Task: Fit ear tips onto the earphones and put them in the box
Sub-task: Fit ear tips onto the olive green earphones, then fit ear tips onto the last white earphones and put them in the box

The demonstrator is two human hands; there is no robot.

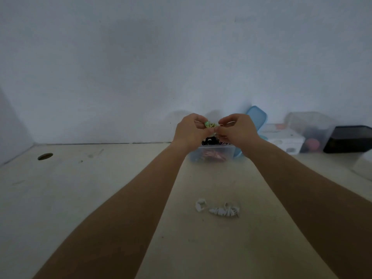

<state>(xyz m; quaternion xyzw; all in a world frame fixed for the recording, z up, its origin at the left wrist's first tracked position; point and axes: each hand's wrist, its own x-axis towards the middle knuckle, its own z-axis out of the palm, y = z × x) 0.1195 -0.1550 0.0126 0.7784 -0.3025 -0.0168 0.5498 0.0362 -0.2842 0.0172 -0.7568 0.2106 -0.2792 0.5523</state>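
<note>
Both arms reach far forward over the table. My left hand [190,129] and my right hand [237,129] meet above a clear plastic box [213,154] and pinch a small green earphone [209,124] between their fingertips. Whether an ear tip is among the fingers I cannot tell. The box holds several dark and reddish earphones. A bundled white earphone [219,209] lies on the table nearer to me, between my forearms.
A blue lid [256,115] leans against the wall behind the box. To the right stand a white carton [281,137], a clear container [311,133] and a black box [350,138]. A round cable hole [45,156] sits at the far left of the table.
</note>
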